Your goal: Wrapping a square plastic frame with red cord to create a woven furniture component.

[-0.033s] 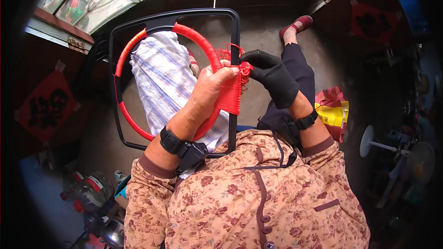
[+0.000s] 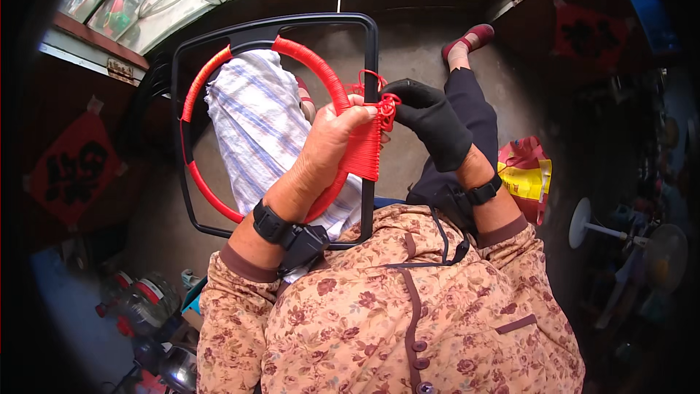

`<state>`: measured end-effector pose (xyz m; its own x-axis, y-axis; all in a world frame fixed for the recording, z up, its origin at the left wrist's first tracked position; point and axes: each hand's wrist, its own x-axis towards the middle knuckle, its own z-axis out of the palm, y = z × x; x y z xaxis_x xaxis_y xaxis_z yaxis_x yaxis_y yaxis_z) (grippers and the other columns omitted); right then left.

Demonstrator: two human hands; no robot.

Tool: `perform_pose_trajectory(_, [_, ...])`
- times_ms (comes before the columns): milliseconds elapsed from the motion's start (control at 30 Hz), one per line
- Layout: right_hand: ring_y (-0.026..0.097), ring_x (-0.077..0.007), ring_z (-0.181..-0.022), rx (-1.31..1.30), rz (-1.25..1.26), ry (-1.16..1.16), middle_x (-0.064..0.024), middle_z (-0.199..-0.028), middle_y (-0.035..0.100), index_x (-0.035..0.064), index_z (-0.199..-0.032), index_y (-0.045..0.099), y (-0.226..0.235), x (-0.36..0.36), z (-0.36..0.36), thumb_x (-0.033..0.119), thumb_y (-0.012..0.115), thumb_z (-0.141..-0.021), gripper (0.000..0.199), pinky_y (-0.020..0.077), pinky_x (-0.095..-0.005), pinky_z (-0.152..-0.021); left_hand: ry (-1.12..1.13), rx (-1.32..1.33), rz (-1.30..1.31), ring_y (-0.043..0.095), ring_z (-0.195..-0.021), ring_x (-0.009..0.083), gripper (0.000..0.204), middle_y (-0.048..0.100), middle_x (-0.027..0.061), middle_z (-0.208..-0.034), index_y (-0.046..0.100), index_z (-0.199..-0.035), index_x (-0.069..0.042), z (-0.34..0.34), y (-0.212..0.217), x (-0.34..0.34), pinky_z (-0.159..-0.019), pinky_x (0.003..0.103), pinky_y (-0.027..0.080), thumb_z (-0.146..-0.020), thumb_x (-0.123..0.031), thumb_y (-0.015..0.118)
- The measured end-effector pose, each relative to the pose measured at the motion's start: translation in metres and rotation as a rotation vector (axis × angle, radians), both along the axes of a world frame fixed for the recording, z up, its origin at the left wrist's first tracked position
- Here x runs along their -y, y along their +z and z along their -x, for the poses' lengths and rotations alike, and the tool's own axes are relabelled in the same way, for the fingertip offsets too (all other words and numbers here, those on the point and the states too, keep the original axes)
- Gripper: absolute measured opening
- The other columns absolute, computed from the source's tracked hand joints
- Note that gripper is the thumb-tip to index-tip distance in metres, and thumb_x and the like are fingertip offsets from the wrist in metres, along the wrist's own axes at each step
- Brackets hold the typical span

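Note:
A black rounded-square frame (image 2: 372, 51) lies across my lap, with a ring (image 2: 310, 53) inside it wrapped in red cord in several stretches. Tight rows of red cord (image 2: 364, 149) bind the ring to the frame's right side. My bare left hand (image 2: 332, 135) is closed around this binding, its thumb pressed on the top rows. A tangle of loose red cord (image 2: 389, 108) sits at the frame's bar. My right hand (image 2: 430, 117), in a black glove, pinches the cord there; its fingertips are partly hidden.
A white cloth with blue stripes (image 2: 255, 109) covers my left leg under the ring. On the floor to the right are a red and yellow bag (image 2: 529, 175) and a white fan (image 2: 581, 223). Clear plastic bottles (image 2: 149, 295) stand at lower left.
The red cord loops at my right fingertips have shifted slightly. My left hand and the frame stay in place.

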<state>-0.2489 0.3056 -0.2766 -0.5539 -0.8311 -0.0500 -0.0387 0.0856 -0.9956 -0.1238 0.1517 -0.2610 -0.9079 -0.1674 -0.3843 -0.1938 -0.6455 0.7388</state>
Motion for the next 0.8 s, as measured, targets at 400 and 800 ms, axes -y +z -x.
perform_pose_trajectory(400, [0.048,-0.0105,-0.056,1.042,0.632,-0.223,-0.0011,-0.076,0.05,0.004,-0.115,0.053,0.052,-0.055,-0.003,0.031,0.05,-0.102,0.03,0.0445,-0.0255,-0.059,0.097,-0.006,0.125,0.066,-0.072,0.0133,0.022,0.066,0.0063,-0.085,0.058,-0.1,-0.002,0.0,-0.01,0.003,-0.064,0.026,0.055,-0.087,-0.012,0.073])
perform_pose_trajectory(800, [0.054,-0.009,-0.052,-0.026,-0.567,-0.237,-0.0079,-0.09,0.069,0.0012,-0.115,0.057,0.06,-0.053,0.008,0.017,0.061,-0.093,0.027,0.0407,-0.0231,-0.047,0.135,-0.003,0.083,0.068,-0.076,0.0144,0.023,0.066,0.0076,-0.09,0.057,-0.104,-0.001,0.003,-0.011,0.001,-0.066,0.026,0.057,-0.088,-0.009,0.072])
